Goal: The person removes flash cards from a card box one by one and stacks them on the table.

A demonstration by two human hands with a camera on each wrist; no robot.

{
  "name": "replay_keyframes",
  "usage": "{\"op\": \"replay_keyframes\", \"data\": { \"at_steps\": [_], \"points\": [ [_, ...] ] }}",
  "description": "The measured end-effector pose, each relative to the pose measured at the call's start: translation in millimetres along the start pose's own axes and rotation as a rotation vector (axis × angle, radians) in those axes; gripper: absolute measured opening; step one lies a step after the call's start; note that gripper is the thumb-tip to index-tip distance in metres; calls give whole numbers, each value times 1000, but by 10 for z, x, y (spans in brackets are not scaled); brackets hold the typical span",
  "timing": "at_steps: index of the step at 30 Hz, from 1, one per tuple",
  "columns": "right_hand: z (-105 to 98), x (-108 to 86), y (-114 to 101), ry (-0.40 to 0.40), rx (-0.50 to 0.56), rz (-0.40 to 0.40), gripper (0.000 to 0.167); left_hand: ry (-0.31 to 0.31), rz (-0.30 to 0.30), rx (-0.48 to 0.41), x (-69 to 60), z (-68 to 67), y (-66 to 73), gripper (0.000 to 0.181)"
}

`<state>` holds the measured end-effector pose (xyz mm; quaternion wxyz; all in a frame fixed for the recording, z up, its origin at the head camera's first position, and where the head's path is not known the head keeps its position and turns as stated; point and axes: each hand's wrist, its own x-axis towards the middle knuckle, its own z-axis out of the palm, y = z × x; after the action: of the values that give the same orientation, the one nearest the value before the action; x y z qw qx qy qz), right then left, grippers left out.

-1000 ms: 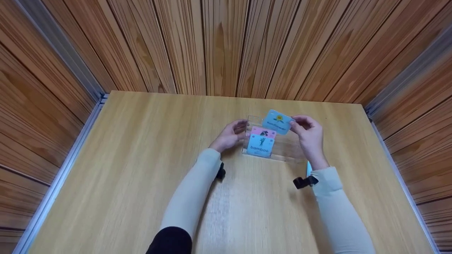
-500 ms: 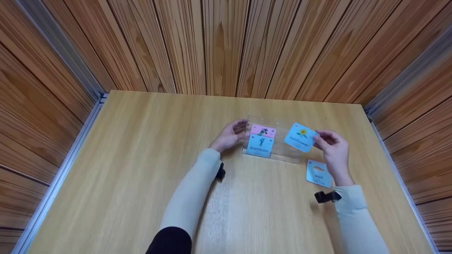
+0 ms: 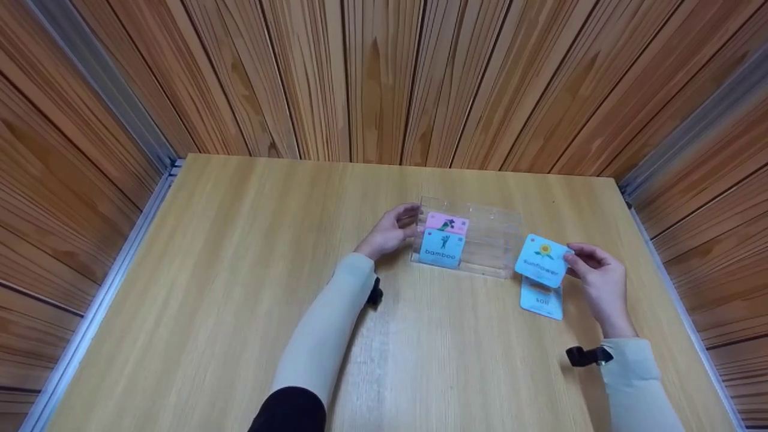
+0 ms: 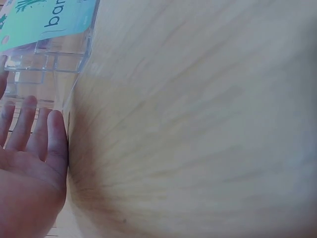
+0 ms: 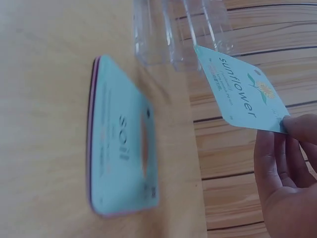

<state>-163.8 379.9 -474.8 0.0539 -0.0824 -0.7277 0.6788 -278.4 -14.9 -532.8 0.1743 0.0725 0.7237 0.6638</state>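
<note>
Shifted rightward, the right hand (image 3: 602,287) pinches the sunflower card (image 3: 542,260) (left hand (image 3: 389,233), fingers extended, beside the rack (image 3: 495,243)).

The sunflower card (image 3: 542,259), blue with a yellow bloom, is pinched at one edge by the right hand (image 3: 603,291), tilted above the soil card (image 3: 542,303), also blue, which tops a stack on the table (image 3: 240,270). Beside the left hand (image 3: 389,233) stands the clear, tiered rack (image 3: 492,245); toward its left end leans the blue bamboo card (image 3: 442,248), a pink card (image 3: 447,222) partly hidden behind it.
</note>
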Motion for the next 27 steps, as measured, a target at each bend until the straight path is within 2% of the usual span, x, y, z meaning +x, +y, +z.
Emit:
{"op": "replay_keyframes", "data": {
  "at_steps": [10, 19, 27],
  "points": [
    [-142, -54, 226, 14, -94, 32, 35, 4, 5, 1, -9, 2, 1, 59],
    [-217, -93, 344, -51, -162, 96, 40, 8, -2, 6, -1, 3, -11, 60],
    [-261, -97, 378, -96, -360, 161, 45, 9, -3, 13, 1, -1, -13, 62]
  ]
}}
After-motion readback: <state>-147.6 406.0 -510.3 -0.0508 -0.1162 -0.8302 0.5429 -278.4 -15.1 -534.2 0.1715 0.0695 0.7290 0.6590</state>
